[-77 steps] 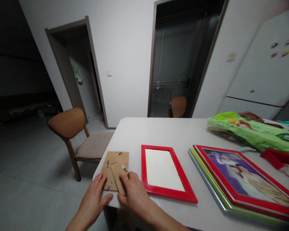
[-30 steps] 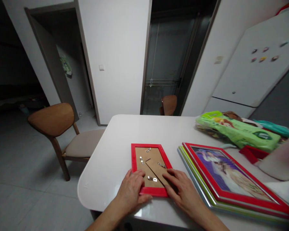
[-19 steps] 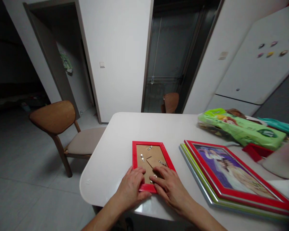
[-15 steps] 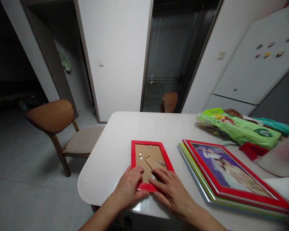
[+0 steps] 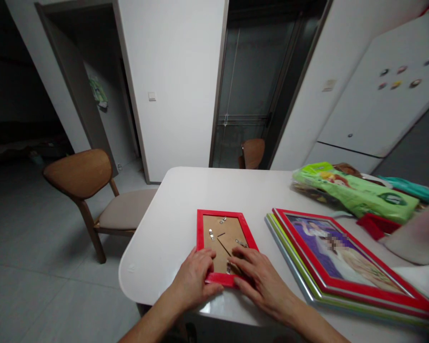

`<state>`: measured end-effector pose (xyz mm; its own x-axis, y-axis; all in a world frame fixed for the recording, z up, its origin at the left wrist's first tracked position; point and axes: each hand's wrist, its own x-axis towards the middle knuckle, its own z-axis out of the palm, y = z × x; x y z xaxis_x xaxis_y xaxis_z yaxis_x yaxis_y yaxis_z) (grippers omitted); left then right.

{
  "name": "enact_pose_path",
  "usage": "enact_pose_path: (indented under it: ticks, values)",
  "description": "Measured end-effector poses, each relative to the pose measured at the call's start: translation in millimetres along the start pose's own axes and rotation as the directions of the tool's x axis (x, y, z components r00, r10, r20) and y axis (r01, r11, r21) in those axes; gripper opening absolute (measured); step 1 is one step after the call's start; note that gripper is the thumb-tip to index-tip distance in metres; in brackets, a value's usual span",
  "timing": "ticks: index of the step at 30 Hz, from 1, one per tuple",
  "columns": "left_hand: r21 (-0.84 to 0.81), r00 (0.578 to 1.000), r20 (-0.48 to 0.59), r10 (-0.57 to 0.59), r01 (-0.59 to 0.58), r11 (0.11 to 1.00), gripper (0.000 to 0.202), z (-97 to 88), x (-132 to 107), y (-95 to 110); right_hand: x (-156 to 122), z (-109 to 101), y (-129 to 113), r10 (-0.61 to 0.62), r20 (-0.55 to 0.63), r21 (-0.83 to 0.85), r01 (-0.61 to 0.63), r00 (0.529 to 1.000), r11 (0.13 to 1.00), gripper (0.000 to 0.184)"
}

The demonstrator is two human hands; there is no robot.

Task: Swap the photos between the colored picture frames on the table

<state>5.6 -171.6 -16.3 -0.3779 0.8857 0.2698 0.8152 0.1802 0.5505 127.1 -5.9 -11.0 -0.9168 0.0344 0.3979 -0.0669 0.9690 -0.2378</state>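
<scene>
A small red picture frame (image 5: 200,229) lies back side up on the white table, its brown backing board (image 5: 218,257) facing me. Metal turn clips sit along its sides, among them a left clip (image 5: 211,234) and a far clip (image 5: 223,220). My left hand (image 5: 195,274) grips the near left corner, fingers curled over the frame onto the board and thumb along the near edge. Over the near right part rests my right hand (image 5: 255,274), its thumb at the near edge and fingertips by the right clip (image 5: 241,243). The near clip (image 5: 228,267) shows between the hands.
To the right lies a stack of larger frames, topped by a red framed photo (image 5: 329,238). Behind it are a green plastic package (image 5: 364,190) and a red object (image 5: 375,226). A wooden chair (image 5: 80,174) stands left of the white table (image 5: 157,228).
My right fingers have shifted from the near clip up and right toward the right clip, uncovering more of the near clip. My left hand keeps its hold. The view has shifted slightly.
</scene>
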Motion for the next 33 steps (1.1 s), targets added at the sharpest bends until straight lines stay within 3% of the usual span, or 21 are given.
enact_pose_path:
  ticks: [3,6,14,18,24,29,33]
  values:
    - [-0.019,1.000,-0.012,0.011,-0.011,1.000,0.026,0.6,0,-1,8,2,16,0.187,-0.076,-0.026,-0.189,0.979,0.982,0.027]
    - [-0.033,1.000,-0.023,0.009,-0.010,0.999,0.026,0.2,0,-2,19,5,29,0.327,-0.062,-0.056,-0.330,0.943,0.942,0.026]
    - [-0.050,1.000,-0.006,-0.016,0.016,0.999,0.025,0.3,0,-2,35,7,40,0.468,0.005,-0.069,-0.466,0.884,0.882,0.021]
    - [-0.050,1.000,0.004,-0.029,0.029,0.998,0.024,-1.0,1,0,36,6,38,0.494,0.026,-0.035,-0.494,0.869,0.869,0.020]
    - [-0.047,0.999,0.006,-0.033,0.033,0.998,0.024,-3.1,1,2,37,5,39,0.454,0.036,-0.019,-0.454,0.890,0.891,0.023]
    - [-0.060,1.000,-0.006,-0.021,0.021,0.998,0.025,-1.9,1,1,37,-1,49,0.368,0.154,-0.029,-0.368,0.917,0.929,0.021]
    - [-0.053,1.000,0.001,-0.019,0.019,0.998,0.024,-1.7,1,-1,38,-3,48,0.424,0.118,-0.052,-0.420,0.898,0.906,0.024]
